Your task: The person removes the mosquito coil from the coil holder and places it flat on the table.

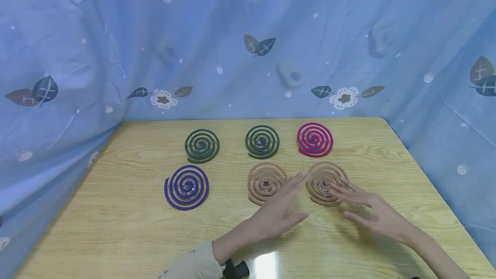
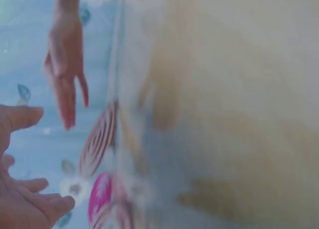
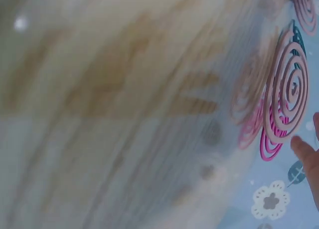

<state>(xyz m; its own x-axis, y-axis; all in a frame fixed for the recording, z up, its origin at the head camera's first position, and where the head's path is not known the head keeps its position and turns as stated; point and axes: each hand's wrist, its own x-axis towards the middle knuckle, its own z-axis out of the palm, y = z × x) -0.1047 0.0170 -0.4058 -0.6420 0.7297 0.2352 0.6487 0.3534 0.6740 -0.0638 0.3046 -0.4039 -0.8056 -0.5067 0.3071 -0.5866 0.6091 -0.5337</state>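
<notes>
coils near left hand, right hand, table edge beyond (wood between)

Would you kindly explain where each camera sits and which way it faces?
Head: on the head, facing forward and down at the table; left hand, right hand and forearms show.
Left wrist: on that wrist, facing table and curtain, picture turned sideways; part of the left hand and the right hand show.
Right wrist: on that wrist, also sideways, over table and curtain; only part of the right hand shows.
Both wrist views share the magenta coil.
</notes>
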